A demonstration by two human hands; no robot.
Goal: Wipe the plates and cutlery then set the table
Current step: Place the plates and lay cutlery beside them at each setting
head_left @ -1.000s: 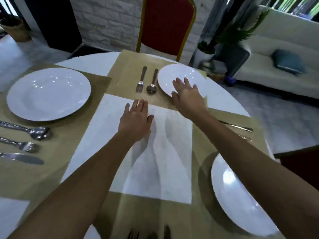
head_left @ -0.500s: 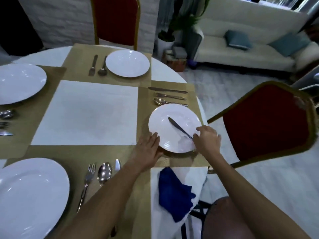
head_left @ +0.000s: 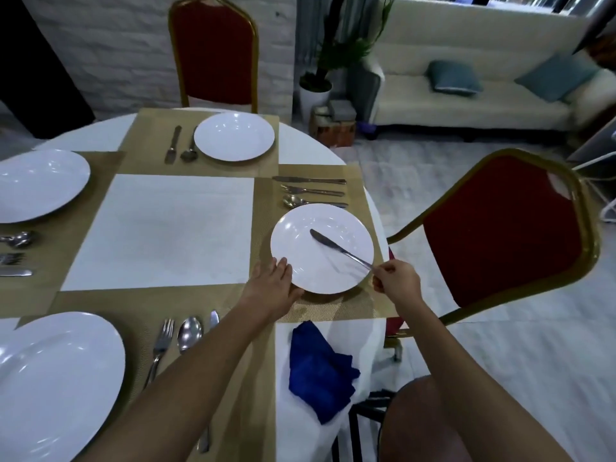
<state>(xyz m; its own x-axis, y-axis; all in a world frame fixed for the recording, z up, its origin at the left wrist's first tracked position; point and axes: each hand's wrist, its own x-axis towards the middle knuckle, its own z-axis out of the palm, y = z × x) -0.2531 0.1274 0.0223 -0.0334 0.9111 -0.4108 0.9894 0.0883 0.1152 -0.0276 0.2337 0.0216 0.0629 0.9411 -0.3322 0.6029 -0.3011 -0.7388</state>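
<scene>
White china on gold mats: a person's right hand (head_left: 396,281) pinches the handle end of a table knife (head_left: 328,244) between thumb and curled fingers, the blade slanting up and to the left over a white plate (head_left: 300,258). Whether the tip touches the china cannot be told. The left hand (head_left: 271,291) lies flat, fingers straight and pressed together, touching the plate's near-left rim. The plate sits on a gold placemat (head_left: 333,305) at the right edge of the round tabletop (head_left: 310,151).

Just beyond the plate, on the same mat, a second knife (head_left: 308,180), a fork (head_left: 311,190) and a spoon (head_left: 300,201) lie side by side, handles pointing right. A crumpled blue cloth (head_left: 320,368) rests on the white table covering at the near edge, below the placemat.

Three more settings ring a white centre mat (head_left: 166,228): a far plate (head_left: 234,136) with cutlery to its left, a left plate (head_left: 36,185), and a near plate (head_left: 56,385) with a near fork (head_left: 160,348) and near spoon (head_left: 190,330) beside it. A red chair (head_left: 500,235) with a gold frame stands to the right of the tabletop, another red chair (head_left: 213,51) at the far side, and a cream sofa (head_left: 466,95) lines the back.
</scene>
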